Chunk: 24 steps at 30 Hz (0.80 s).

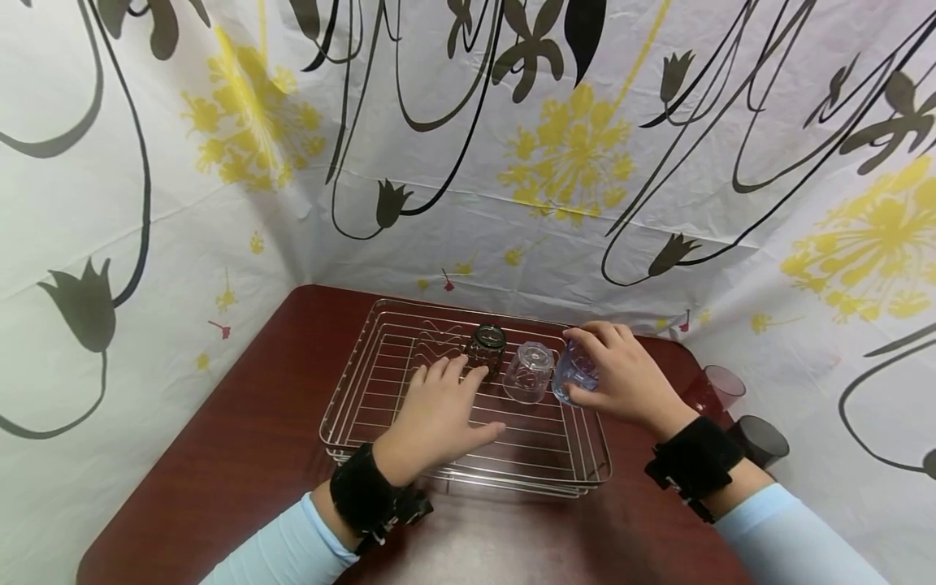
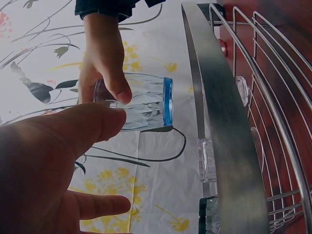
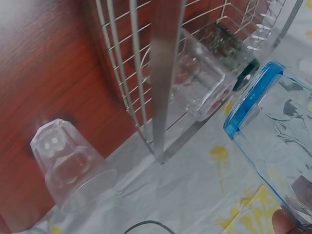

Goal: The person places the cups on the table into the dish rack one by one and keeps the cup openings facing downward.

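Observation:
My right hand (image 1: 621, 370) grips a light blue drinking glass (image 1: 574, 367) over the right end of the wire dish rack (image 1: 468, 467). In the right wrist view, the blue base (image 3: 253, 100) of this glass shows at the right, with a fingertip at its lower edge. Beside it in the rack, a clear glass (image 1: 530, 372) sits upside down. To the left of that one, a dark green glass (image 1: 486, 345) is also inverted. My left hand (image 1: 439, 406) hovers over the rack with fingers spread and nothing in them, its fingertips near the dark green glass.
Right of the rack, a reddish glass (image 1: 720, 388) and a grey glass (image 1: 760, 439) stand upright on the dark red table (image 1: 241, 431), partly behind my right arm. A patterned white sheet (image 1: 453, 162) hangs round the back and sides. Wavy wire dividers (image 1: 431, 345) rise inside the rack.

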Motion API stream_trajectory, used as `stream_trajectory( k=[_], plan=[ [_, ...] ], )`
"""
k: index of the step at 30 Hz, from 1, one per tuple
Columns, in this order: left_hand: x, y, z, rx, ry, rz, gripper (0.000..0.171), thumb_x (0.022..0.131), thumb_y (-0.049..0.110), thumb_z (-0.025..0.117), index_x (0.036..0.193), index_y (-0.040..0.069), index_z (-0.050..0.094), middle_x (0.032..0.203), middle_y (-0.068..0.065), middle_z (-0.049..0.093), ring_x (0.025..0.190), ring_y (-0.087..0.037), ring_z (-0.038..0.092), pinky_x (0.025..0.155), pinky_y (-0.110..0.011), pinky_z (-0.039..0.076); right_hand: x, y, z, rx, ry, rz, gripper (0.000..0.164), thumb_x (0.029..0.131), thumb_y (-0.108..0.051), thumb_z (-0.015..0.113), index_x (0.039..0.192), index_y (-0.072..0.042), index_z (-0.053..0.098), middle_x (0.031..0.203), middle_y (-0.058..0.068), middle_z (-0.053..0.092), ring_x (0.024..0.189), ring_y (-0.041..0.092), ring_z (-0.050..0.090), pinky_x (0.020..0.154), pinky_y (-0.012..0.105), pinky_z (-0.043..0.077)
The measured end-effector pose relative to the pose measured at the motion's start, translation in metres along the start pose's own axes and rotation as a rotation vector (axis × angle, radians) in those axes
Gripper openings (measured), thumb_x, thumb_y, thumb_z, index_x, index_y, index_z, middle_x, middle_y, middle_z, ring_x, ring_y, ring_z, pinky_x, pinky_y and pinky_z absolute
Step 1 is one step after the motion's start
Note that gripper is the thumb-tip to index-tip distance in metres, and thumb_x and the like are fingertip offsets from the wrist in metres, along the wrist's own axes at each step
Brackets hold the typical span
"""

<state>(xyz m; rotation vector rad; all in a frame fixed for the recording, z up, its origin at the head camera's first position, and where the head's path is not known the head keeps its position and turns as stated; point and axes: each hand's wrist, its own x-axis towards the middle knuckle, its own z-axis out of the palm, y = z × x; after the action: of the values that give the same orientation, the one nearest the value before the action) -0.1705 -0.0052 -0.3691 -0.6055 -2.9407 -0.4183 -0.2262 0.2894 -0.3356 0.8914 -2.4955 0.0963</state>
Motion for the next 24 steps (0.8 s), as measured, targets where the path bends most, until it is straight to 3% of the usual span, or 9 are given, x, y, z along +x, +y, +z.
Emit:
stream_trajectory(
  k=[24],
  plan=[
    [0.000,0.000,0.006,-0.004,-0.001,0.000,0.088,0.084,0.076,0.057,0.151,0.021,0.043,0.157,-0.012,0.039,0.145,-0.039,0.035,0.115,-0.063,0.028,0.016,-0.051,-0.002,0.018,-0.013,-0.136,0.075,0.073,-0.045,0.077,0.138,-0.016,0.055,0.131,0.013,0.055,0.115,0.033,0.052,0.092,0.050,0.048]
  ],
)
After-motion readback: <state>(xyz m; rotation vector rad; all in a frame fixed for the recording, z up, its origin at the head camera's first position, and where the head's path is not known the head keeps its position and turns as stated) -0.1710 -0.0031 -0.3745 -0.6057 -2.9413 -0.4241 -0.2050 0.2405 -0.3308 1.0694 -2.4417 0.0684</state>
